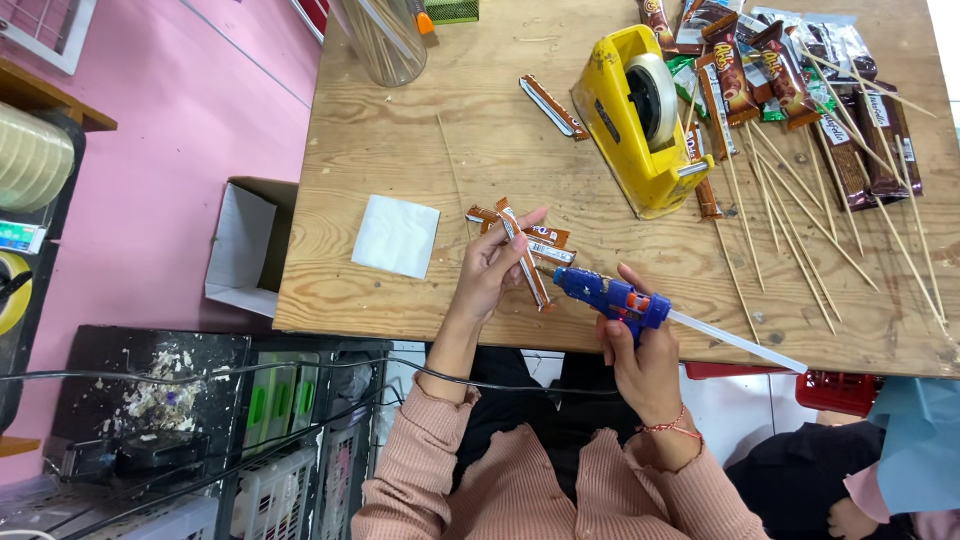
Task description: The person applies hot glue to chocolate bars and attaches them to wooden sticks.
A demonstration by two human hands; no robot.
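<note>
Yellow tape dispenser (640,120) and skewers (790,215) far right on the tabletop (400,150) — left hand (490,270) grip clamped on a snack stick (525,255), right hand (640,365) clamped on the blue glue gun (610,295).

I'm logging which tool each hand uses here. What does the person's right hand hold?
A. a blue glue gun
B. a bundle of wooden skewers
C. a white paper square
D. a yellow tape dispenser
A: the right hand grips a blue glue gun with an orange trigger, its nozzle pointing at the slim snack packet held in the left hand; the yellow tape dispenser sits untouched on the table.
</note>
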